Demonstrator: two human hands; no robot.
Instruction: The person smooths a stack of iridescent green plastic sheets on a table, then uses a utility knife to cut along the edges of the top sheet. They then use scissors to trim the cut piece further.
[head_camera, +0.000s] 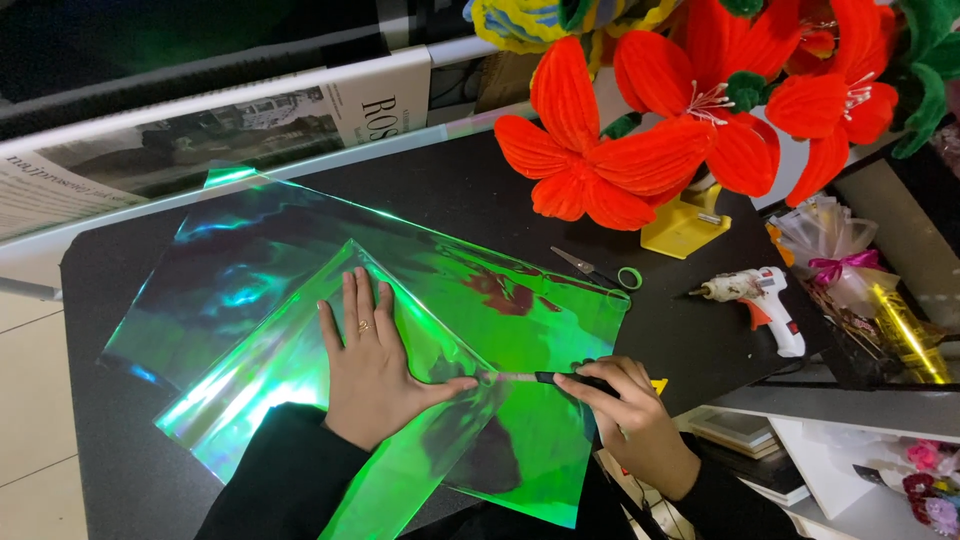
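Observation:
My left hand (372, 365) lies flat, fingers spread, on a folded sheet of shiny green iridescent film (270, 370) on a black table (470, 190). A ring is on one finger. My right hand (625, 405) grips a utility knife (540, 377) with a black handle, its blade pointing left and meeting the film near my left thumb. A second, larger sheet of the same film (500, 290) lies underneath, spreading to the back and right.
Small scissors with green handles (600, 272) lie behind the film. A white hot glue gun (765, 300) rests at the right. Big red fabric flowers (680, 120) stand on a yellow holder (685, 225). Newspaper (200, 135) lies at the back left; wrapping materials (850, 270) at the right edge.

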